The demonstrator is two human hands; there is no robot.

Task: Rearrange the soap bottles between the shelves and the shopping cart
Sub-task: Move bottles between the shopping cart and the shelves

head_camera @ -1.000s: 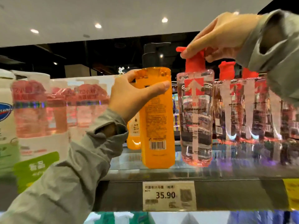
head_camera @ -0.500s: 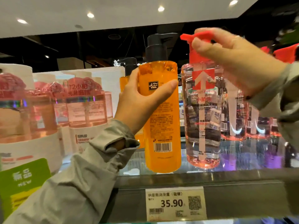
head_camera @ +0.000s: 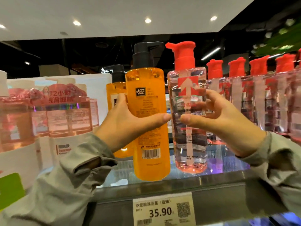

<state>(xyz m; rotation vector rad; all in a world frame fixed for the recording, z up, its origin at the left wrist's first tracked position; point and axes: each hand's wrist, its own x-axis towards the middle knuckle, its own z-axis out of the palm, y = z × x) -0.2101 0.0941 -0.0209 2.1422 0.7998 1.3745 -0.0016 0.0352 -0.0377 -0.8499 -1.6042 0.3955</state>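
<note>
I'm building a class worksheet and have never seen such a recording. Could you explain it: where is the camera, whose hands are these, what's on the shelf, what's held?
No machine here: a person wears one wide-angle camera on the head, so the picture looks over their own hands at a shop shelf. The left hand grips an orange bottle with a black pump. The right hand grips a clear pink bottle with a red pump. Thumbs are in front, fingers behind. On the glass shelf stand a second orange bottle, a row of red-capped bottles on the right and pink boxed packs on the left. The price tag reads 35.90. Whether the held bottles are lifted, I cannot tell.
</note>
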